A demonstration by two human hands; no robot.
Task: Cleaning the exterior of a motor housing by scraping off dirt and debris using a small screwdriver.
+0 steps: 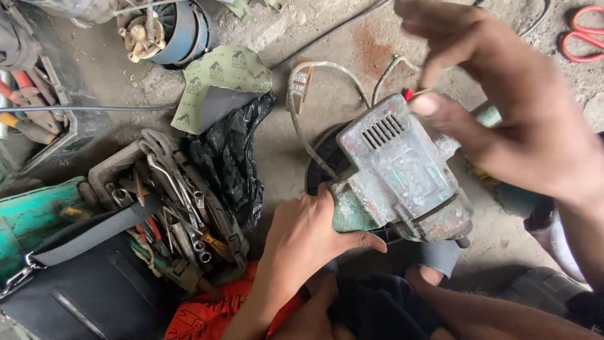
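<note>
Grey-green worn power tool (402, 173): left hand (308, 236) grips its near edge; right hand (503, 107) hovers above it, fingers loose, likely mid-inspection.

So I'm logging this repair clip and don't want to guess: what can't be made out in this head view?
- Right hand: motion-blurred; whether its fingers pinch anything is unclear.
- Worn power tool: underside hidden by its own body; one end covered by the left hand.
- Red scissors: cut off by the right edge.
- Tools in the open bag: piled together, hard to tell apart.
</note>
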